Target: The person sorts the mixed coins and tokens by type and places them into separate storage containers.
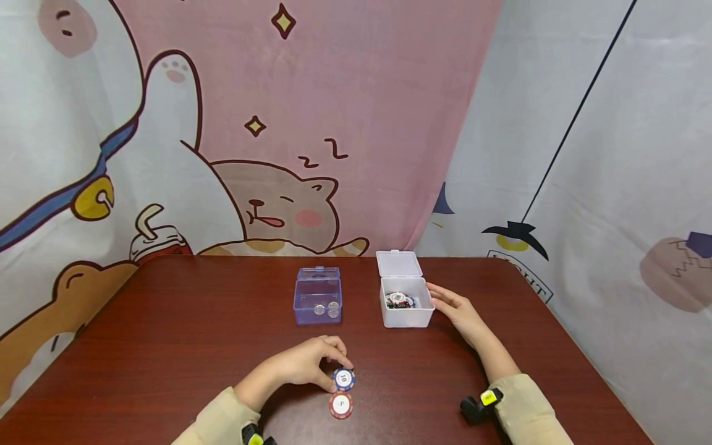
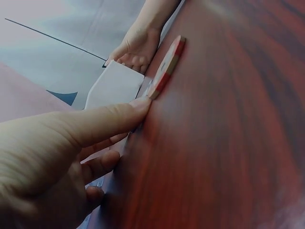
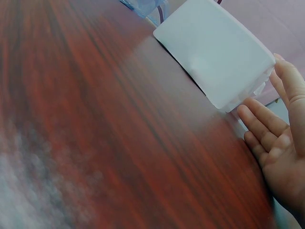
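Observation:
A blue poker chip (image 1: 343,378) marked 10 lies between the thumb and forefinger of my left hand (image 1: 305,363), which pinches it at its edges. A red poker chip (image 1: 340,405) marked 5 lies on the table just nearer to me; its rim stands out past the thumb in the left wrist view, where the blue chip is hidden. My right hand (image 1: 457,314) rests with extended fingers against the right side of a white box (image 1: 408,318). That box has its lid raised and holds several poker chips (image 1: 399,300). Its outer wall (image 3: 214,57) fills the top of the right wrist view.
Left of the white box stands a translucent blue box (image 1: 317,316) with its lid up and clear round discs (image 1: 333,309) inside. Both boxes stand on the dark reddish wooden table (image 1: 222,309). A printed curtain (image 1: 389,123) hangs behind the far edge.

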### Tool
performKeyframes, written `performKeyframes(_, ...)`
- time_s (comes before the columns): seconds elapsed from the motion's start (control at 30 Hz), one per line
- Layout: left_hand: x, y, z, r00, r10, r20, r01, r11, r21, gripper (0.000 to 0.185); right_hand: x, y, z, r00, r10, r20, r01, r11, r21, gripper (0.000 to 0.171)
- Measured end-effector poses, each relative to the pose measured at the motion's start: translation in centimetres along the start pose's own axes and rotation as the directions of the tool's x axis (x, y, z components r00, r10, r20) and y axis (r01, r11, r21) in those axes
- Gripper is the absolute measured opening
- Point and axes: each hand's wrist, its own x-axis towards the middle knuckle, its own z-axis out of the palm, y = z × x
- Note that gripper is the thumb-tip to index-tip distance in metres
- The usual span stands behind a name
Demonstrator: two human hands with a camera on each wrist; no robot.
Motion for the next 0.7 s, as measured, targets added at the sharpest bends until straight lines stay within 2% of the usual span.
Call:
performKeyframes(0.3,0.04,-0.05,-0.03,0.998,0.048,-0.033,-0.047,0.999,0.016,0.037,0.14,0.41,-0.11,1.000,-0.002,-0.013,0.001,1.000,-0.030,0.049)
performKeyframes(0.7,-0.07,-0.26,0.30,0.995,0.061,-0.084,-0.059,0.998,0.027,0.034,0.15,0.64,-0.18,1.000,-0.006,-0.014,0.005,1.000,-0.025,0.047)
